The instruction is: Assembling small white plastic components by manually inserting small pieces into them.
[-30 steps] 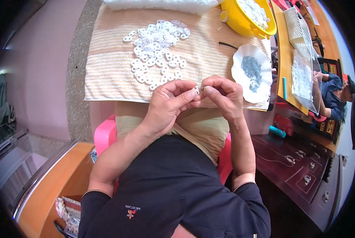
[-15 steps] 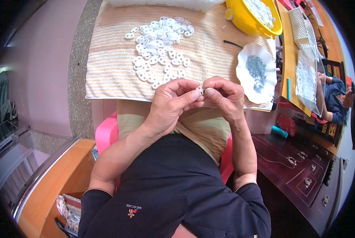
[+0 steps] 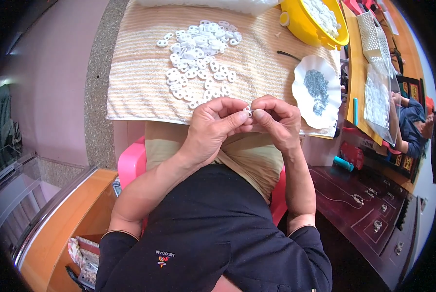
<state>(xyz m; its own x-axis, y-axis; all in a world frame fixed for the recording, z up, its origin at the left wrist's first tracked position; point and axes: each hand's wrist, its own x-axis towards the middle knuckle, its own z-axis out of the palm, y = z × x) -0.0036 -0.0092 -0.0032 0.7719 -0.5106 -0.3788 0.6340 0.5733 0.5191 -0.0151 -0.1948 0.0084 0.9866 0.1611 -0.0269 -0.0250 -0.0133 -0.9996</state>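
Over the near edge of the striped towel, my left hand (image 3: 215, 120) pinches a small white plastic piece with holes (image 3: 248, 111) between thumb and fingers. My right hand (image 3: 280, 120) meets it from the other side, thumb and forefinger closed at the piece; whatever tiny thing lies between those fingertips is too small to name. Beyond the hands spreads a pile of white oval two-hole pieces (image 3: 198, 46). To the right, a white wavy-edged dish (image 3: 300, 109) holds many tiny dark grey bits (image 3: 316, 85).
A striped towel (image 3: 135, 73) covers the table. At the far right stands a yellow basket (image 3: 303, 30) of white parts, with a thin black strip (image 3: 288, 54) nearer. A clear bag (image 3: 208, 2) lies along the far edge. Another person (image 3: 412, 126) sits at a table on the right.
Both hands stay together at the white piece, with the right fingertips now closer against it. The whole view has shifted slightly; the pile and dish look the same.
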